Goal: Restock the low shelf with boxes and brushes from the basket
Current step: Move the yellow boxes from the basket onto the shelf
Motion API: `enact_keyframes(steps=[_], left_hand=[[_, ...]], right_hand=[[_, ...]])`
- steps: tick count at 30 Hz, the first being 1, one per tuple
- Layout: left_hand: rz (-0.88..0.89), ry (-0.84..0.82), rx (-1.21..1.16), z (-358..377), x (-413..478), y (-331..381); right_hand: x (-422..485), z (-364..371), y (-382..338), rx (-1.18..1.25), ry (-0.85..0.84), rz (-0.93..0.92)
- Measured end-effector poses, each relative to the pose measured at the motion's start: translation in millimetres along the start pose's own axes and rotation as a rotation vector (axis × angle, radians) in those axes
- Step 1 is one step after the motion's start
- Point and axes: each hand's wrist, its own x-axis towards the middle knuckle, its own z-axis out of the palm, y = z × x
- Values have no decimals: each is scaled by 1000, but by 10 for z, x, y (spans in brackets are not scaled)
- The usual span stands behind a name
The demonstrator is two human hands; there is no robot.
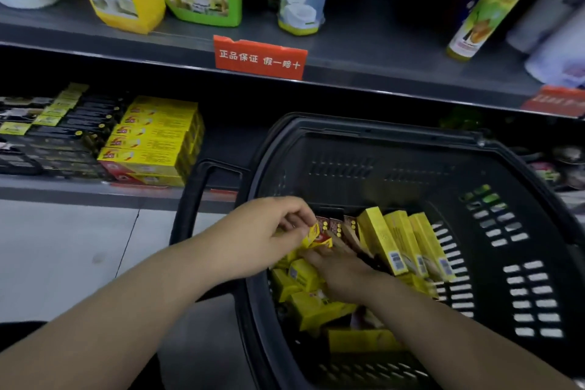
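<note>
Shop shelves (364, 41) fill the top, and we judge restocking partway: stacked boxes (152, 142) on the low shelf (63, 191) at left, loose boxes (402, 244) in the basket (395, 133) lower right, where our left grip (269, 228) pinches a small box (316, 240) and our right grip (342, 269) lies flat, empty.

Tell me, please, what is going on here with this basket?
A person is unloading a black basket in front of the low shelf. Their left grip pinches a small yellow box just above the pile, while the right grip rests open among the other boxes. More yellow boxes already sit stacked on the shelf.
</note>
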Motion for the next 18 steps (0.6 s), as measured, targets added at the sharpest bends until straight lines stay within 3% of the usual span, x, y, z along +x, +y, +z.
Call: enact_keyframes(steps=[3, 6, 9, 12, 15, 18], left_hand=[[-69, 1, 62, -8, 86, 18], [-112, 34, 86, 45, 126, 53], [-132, -7, 51, 127, 181, 84], [-209, -85, -160, 173, 243, 94], [-315, -128, -401, 233, 306, 109], [-424, -72, -541, 304, 365, 118]], right_hand=[[-90, -173, 27, -109, 97, -17], [-321, -495, 75, 337, 297, 51], [-619, -799, 43, 877, 448, -15], [-818, -862, -118, 1318, 520, -100], [-799, -798, -161, 1487, 534, -75], [-675, -667, 30, 1530, 477, 128]])
